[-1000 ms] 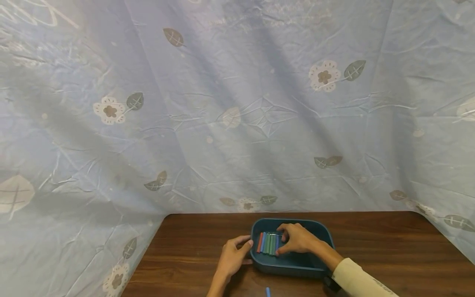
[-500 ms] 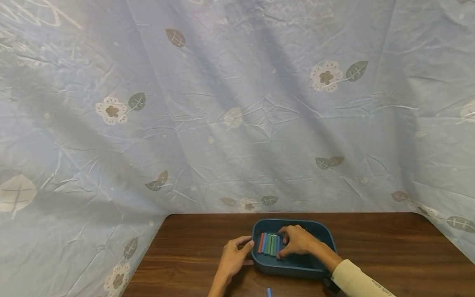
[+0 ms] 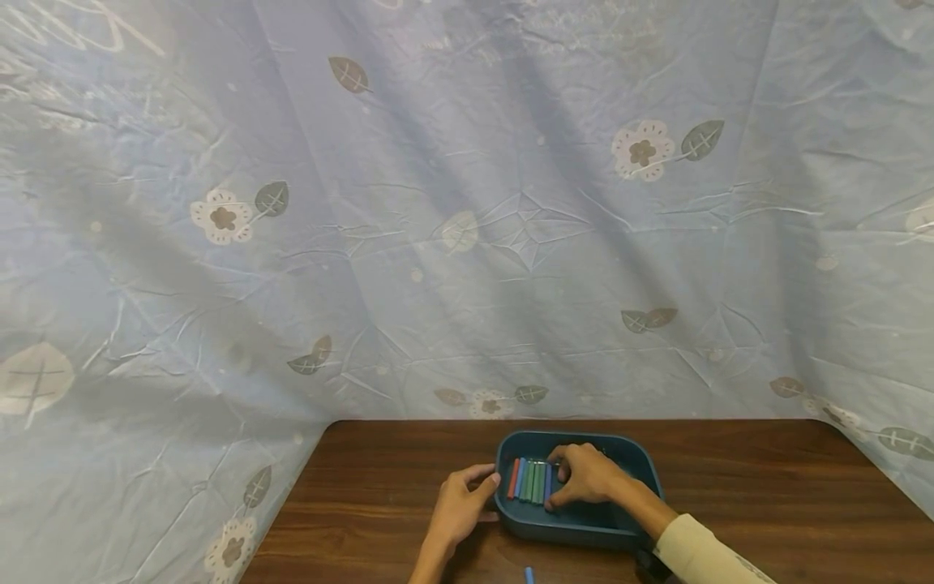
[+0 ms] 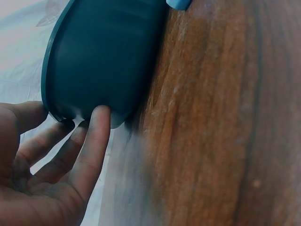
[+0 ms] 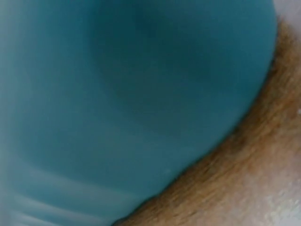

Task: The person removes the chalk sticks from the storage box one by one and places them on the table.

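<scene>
A dark teal tray (image 3: 576, 535) stands on the wooden table. Inside, at its left end, lies a side-by-side row of slim coloured sticks: a red stick (image 3: 513, 478), blue ones and several green sticks (image 3: 537, 483). My right hand (image 3: 589, 474) reaches into the tray and pinches the dark blue stick (image 3: 548, 483) at the row's right end, thumb near, fingers far. My left hand (image 3: 457, 504) steadies the tray's left end. Its extended fingertips touch the outer wall (image 4: 108, 61) and its thumb is at the rim. The right wrist view holds only a blurred teal wall (image 5: 141, 94).
A loose blue stick (image 3: 529, 575) lies on the table (image 3: 379, 503) in front of the tray. Behind the table hangs a pale sheet (image 3: 467, 308) with flowers and leaves. A dark object sits under the right wrist by the tray's near right corner.
The view has shifted slightly. Both hands keep nearly the same places at the tray, and the row of sticks looks the same.
</scene>
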Demonstrator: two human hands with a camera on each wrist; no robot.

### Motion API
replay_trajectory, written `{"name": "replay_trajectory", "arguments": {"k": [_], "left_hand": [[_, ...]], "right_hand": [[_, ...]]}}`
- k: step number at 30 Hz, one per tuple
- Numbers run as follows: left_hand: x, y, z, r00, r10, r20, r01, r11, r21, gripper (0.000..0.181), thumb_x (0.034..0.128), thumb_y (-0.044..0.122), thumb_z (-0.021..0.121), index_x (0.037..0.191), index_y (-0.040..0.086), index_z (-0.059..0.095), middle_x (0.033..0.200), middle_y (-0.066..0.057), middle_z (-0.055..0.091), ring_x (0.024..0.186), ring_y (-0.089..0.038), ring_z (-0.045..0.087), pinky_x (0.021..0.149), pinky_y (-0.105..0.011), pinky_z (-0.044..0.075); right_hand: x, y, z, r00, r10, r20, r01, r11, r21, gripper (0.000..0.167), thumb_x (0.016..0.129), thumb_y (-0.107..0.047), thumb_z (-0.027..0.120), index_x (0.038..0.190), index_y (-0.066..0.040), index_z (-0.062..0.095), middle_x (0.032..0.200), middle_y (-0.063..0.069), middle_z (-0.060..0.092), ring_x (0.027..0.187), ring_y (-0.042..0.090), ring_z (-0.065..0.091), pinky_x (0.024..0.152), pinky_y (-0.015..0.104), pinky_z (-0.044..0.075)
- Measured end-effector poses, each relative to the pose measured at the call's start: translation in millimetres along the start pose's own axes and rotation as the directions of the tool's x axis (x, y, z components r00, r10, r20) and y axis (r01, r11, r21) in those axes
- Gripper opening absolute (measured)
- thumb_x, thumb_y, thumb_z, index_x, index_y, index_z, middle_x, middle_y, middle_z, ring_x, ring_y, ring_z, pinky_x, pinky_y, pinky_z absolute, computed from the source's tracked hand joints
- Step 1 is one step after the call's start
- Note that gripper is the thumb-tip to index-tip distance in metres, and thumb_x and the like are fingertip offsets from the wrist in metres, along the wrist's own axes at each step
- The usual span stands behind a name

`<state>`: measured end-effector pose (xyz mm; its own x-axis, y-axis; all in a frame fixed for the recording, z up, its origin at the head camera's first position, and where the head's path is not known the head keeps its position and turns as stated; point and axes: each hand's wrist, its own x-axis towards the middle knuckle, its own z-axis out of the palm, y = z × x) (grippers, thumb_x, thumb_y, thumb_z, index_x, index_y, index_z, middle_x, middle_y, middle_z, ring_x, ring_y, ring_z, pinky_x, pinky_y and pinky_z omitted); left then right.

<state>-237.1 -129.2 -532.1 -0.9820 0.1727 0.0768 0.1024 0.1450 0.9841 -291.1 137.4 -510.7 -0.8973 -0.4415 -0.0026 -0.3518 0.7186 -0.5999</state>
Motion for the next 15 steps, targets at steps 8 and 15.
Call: {"name": "replay_trajectory", "arguments": {"k": [8,15], "left_hand": [[0.9,1.3,1.5,1.0,-0.008,-0.002,0.008,1.0,0.007,0.044,0.107,0.02,0.067,0.141,-0.007,0.064,0.124,-0.031,0.072,0.088,-0.031,0.08,0.074,-0.045,0.072],[0.3,1.2,1.9,1.0,-0.007,-0.009,0.007,1.0,-0.01,0.042,0.1067,0.019,0.067,0.141,-0.007,0.065,0.123,-0.031,0.072,0.091,-0.029,0.08,0.075,-0.045,0.072]], "right_hand": [[-5.0,-2.6,-3.8,1.0,-0.024,-0.012,0.025,0.999,0.036,0.074,0.075,-0.03,0.1,0.132,0.005,0.068,0.089,0.002,0.068,0.078,0.016,0.059,0.064,0.029,0.052],[-8.8,-9.4,-10.3,0.999,-0.044,-0.022,0.045,0.998,0.047,0.078,0.075,-0.033,0.099,0.136,0.003,0.067,0.092,0.001,0.07,0.079,0.013,0.061,0.066,0.027,0.055]]}}
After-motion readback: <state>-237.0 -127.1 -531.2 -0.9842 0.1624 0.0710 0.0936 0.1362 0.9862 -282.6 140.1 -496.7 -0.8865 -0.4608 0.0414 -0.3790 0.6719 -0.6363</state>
